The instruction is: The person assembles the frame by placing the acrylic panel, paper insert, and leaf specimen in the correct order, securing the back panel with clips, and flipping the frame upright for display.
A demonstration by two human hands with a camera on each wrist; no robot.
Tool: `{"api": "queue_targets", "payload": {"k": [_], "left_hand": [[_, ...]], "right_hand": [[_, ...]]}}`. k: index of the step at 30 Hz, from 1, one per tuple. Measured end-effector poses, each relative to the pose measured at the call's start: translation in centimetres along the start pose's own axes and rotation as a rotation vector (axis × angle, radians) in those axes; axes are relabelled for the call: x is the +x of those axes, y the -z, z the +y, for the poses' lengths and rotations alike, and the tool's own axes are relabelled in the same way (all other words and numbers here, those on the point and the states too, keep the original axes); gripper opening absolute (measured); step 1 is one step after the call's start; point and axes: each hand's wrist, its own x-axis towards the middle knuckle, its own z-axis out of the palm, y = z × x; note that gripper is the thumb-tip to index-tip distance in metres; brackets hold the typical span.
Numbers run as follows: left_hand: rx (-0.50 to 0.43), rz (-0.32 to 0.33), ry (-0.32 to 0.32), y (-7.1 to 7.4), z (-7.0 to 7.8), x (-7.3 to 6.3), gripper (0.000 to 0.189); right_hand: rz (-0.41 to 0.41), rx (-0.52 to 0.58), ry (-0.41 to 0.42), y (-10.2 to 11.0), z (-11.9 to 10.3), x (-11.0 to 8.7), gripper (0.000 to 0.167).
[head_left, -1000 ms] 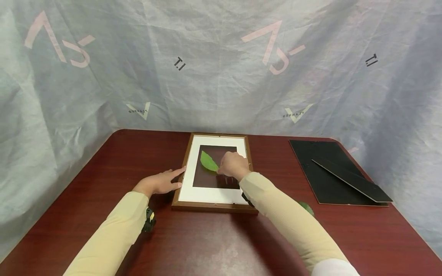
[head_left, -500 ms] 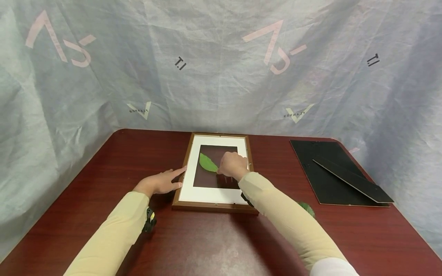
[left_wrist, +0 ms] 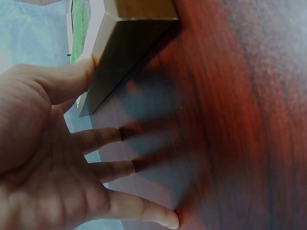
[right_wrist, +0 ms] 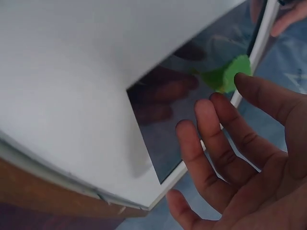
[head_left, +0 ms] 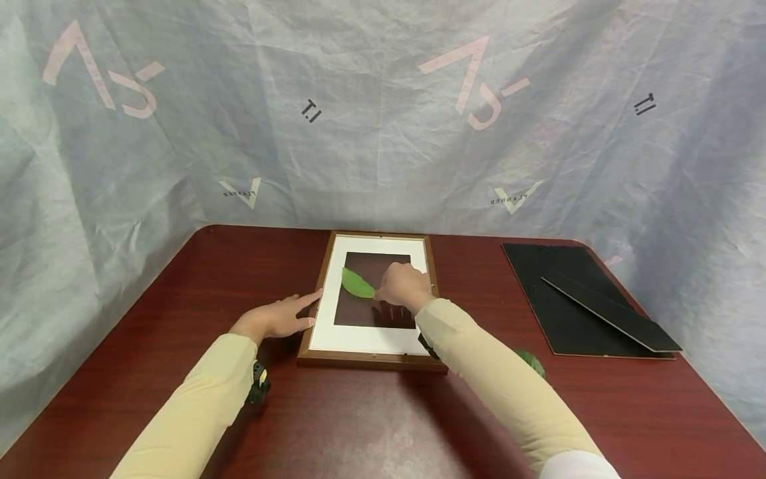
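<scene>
My right hand (head_left: 405,286) pinches the stem end of a green leaf (head_left: 357,284) between thumb and forefinger, above the picture frame (head_left: 371,360). The frame lies on its back, brown-edged, with a white mat (head_left: 347,338) around a dark reflective window (head_left: 365,313). In the right wrist view, the leaf (right_wrist: 230,74) is at the thumb (right_wrist: 259,96) and forefinger tips; the other fingers are loosely bent. My left hand (head_left: 275,318) touches the frame's left edge with spread fingers. The left wrist view shows its thumb (left_wrist: 72,81) against the frame's side (left_wrist: 129,48).
A second green leaf (head_left: 531,362) lies on the dark red table (head_left: 359,426), partly behind my right forearm. At the right is a black backing board (head_left: 568,266) with a narrower stand flap (head_left: 616,316) raised on it. Grey fabric (head_left: 383,133) hangs behind the table.
The leaf's tip has swung left and a little toward me, so it now reaches over the white mat's left inner edge. Both hands stay almost in place.
</scene>
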Motion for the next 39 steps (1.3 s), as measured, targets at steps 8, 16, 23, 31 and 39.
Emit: {"api": "queue_targets", "payload": {"k": [8, 16, 23, 31, 39], "left_hand": [[0.006, 0.001, -0.012, 0.0, 0.3, -0.3, 0.065], [-0.007, -0.006, -0.018, 0.0, 0.4, -0.3, 0.065], [-0.005, -0.004, -0.021, 0.0, 0.3, -0.2, 0.066], [-0.001, -0.005, -0.026, 0.0, 0.4, -0.2, 0.067], [-0.006, -0.003, -0.034, 0.0, 0.3, -0.2, 0.067]], "right_hand": [[-0.006, 0.168, 0.019, 2.0, 1.6, -0.8, 0.023], [-0.01, 0.363, 0.024, 3.3, 4.2, -1.4, 0.029], [-0.052, 0.526, 0.026, 3.9, 6.6, -1.6, 0.031], [-0.042, 0.697, 0.073, 4.2, 9.0, -2.2, 0.037], [-0.023, 0.791, 0.123, 4.5, 11.0, -3.0, 0.036]]}}
